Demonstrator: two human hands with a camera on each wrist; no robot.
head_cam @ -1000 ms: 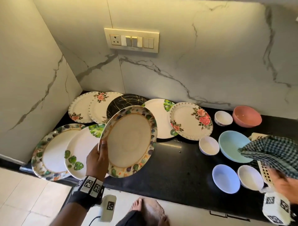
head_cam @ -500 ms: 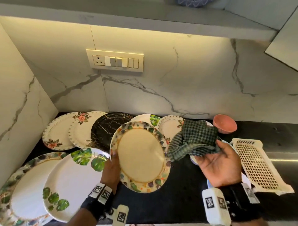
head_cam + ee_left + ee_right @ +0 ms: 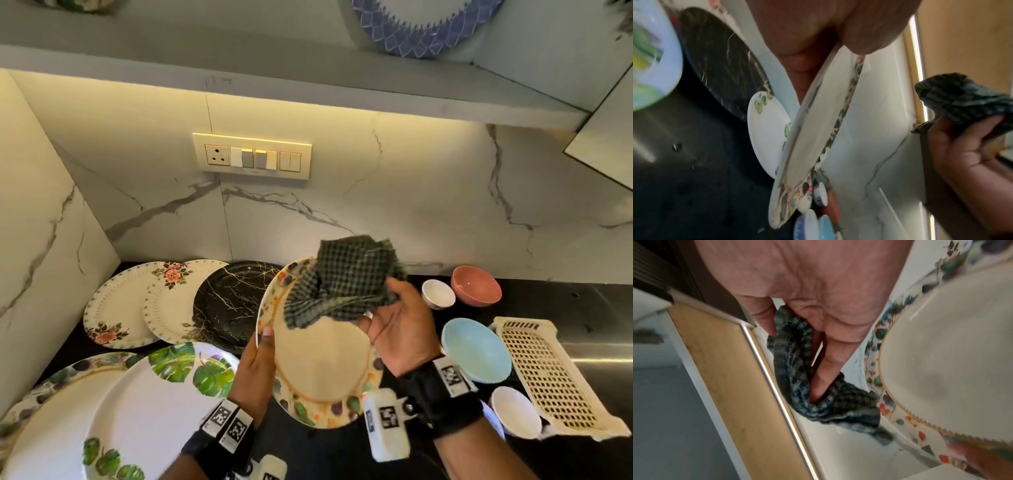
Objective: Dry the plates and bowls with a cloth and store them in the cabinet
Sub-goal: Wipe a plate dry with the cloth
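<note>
While held tilted above the black counter (image 3: 205, 425), a leaf-rimmed plate (image 3: 322, 363) is gripped at its edge by the left hand (image 3: 255, 366) | right hand (image 3: 399, 329) clutches a checked cloth (image 3: 346, 277) against the plate's top | other plates (image 3: 120, 308) and a pink bowl (image 3: 476, 286) lie behind

A cream centre ringed by a multicoloured leaf-and-berry border is seen on the plate (image 3: 322, 363) beside the fingers; a dark green-and-pale check is shown on the cloth (image 3: 346, 284) between the fingers.
</note>
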